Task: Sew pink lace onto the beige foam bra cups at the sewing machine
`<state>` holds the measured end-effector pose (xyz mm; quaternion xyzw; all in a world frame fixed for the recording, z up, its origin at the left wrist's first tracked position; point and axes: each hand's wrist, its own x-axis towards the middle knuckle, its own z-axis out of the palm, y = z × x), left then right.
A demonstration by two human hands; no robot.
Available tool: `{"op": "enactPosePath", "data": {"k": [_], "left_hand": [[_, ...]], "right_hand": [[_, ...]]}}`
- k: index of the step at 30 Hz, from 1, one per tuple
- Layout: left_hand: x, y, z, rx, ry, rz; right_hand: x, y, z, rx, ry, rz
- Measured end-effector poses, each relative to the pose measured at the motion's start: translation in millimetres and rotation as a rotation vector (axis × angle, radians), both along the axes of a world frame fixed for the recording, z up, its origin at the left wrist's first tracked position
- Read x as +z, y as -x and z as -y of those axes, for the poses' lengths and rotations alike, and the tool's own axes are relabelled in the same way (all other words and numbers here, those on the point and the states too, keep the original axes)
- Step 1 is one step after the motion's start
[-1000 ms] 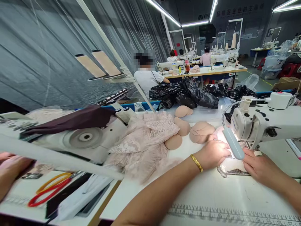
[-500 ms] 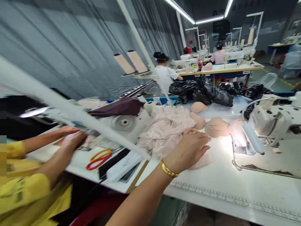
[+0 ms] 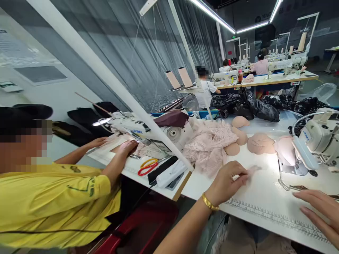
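- The left hand [image 3: 226, 185] hangs over the table [image 3: 267, 183], thumb and forefinger drawn together at the tips, seemingly pinching a thin sheer piece [image 3: 254, 168].
- That piece is blurred; it juts from the fingertips rightward and slightly away from the person, its longer run pointing roughly at the machine [image 3: 321, 130]. Whether it touches the table, I cannot tell.
- The right hand [image 3: 319, 208], cut off by the picture's edge, has its fingers stretched out and a little apart, with nothing visible in them. They point left, toward the piece, but stay well apart from it.
- The left hand is thus the nearer to the piece; the right is nearer to the machine's metal plate [image 3: 295, 170].
- A pink cup [image 3: 286, 150] lies by the plate, beyond both hands and between them.
- Beige cups [image 3: 261, 144] and a lace heap [image 3: 208, 148] lie farther left, beyond the left hand.
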<state>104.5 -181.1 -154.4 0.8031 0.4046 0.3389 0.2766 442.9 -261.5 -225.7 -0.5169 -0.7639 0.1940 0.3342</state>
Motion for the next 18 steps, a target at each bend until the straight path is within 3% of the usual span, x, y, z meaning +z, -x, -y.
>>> {"op": "enactPosePath", "data": {"k": [3, 6, 11, 14, 18], "left_hand": [[4.5, -22, 9, -0.035, 0.283, 0.424], [-1.4, -37, 14, -0.08, 0.566, 0.694], [-12.9, -49, 10, -0.326, 1.04, 0.77], [-13.7, -62, 7, -0.365, 1.118, 0.659], [-14.5, -75, 7, -0.172, 0.965, 0.777]], "right_hand": [[15.7, 38, -13, -0.045, 0.287, -0.227], [35.9, 64, -26, -0.031, 0.397, -0.527], [62.9, 64, -40, 0.012, 0.423, -0.613], [62.8, 58, -45, -0.013, 0.523, -0.782], [42.3, 56, -37, 0.01, 0.69, -1.055]]}}
